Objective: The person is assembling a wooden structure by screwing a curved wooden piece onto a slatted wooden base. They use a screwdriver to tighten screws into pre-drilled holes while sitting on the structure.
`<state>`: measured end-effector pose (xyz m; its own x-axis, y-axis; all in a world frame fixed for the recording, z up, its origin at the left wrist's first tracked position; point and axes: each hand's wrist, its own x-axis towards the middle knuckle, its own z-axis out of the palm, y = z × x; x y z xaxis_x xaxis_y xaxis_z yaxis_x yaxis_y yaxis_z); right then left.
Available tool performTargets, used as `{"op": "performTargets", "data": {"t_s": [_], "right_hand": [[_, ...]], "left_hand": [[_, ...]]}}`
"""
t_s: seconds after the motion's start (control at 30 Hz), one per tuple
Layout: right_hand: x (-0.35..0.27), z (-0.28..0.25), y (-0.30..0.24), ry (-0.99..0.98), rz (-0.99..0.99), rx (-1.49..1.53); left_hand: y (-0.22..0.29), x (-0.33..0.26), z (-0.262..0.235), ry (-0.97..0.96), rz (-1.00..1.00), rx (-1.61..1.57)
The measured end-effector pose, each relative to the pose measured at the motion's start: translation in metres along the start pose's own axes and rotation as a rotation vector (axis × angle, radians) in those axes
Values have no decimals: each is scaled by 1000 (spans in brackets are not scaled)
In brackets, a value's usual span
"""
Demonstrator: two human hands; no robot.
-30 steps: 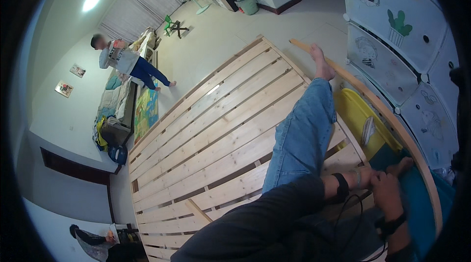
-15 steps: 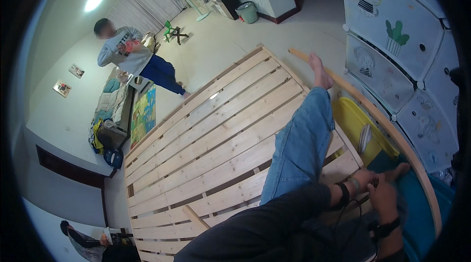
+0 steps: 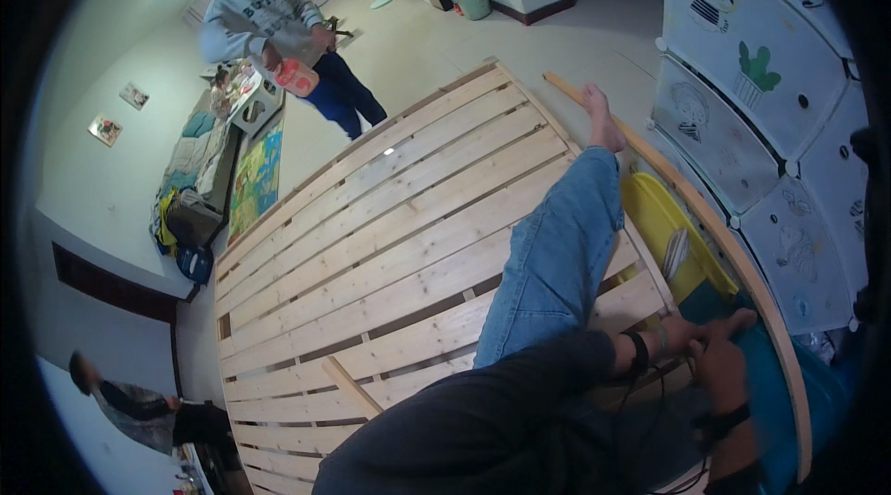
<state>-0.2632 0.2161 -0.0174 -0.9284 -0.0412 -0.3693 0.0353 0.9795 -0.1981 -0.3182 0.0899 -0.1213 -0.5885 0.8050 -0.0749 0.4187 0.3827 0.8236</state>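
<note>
Hands [image 3: 720, 369] together, between knotty wooden slats [image 3: 408, 209] and a curved strip [image 3: 792, 360]

Dark sleeves [image 3: 483, 393], black wrist straps [image 3: 639, 354], pale bracelet [image 3: 662, 339], blue jeans [image 3: 549, 263], bare foot [image 3: 601, 121].

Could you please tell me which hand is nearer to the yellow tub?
Left. In the picture, the left hand is just below the lower end of the yellow tub; the right hand is lower and further right.
</note>
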Motion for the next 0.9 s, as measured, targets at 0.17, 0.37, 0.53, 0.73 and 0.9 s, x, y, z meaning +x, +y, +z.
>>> {"op": "performTargets", "data": {"t_s": [0.17,0.37,0.53,0.73,0.9], "right_hand": [[-1,13,6,130,-96,32],[1,3,25,133,-431,-206],[-3,3,-3,122,-158,-87],[18,7,-28,67,-40,93],[25,-4,-31,-37,-407,-143]], "left_hand": [[3,-5,-8,2,-17,-4],[-6,4,-13,-206,95,226],[-5,-5,-7,-51,-72,191],[-21,-7,-8,128,-22,-86],[-47,0,-16,-120,83,19]]}}
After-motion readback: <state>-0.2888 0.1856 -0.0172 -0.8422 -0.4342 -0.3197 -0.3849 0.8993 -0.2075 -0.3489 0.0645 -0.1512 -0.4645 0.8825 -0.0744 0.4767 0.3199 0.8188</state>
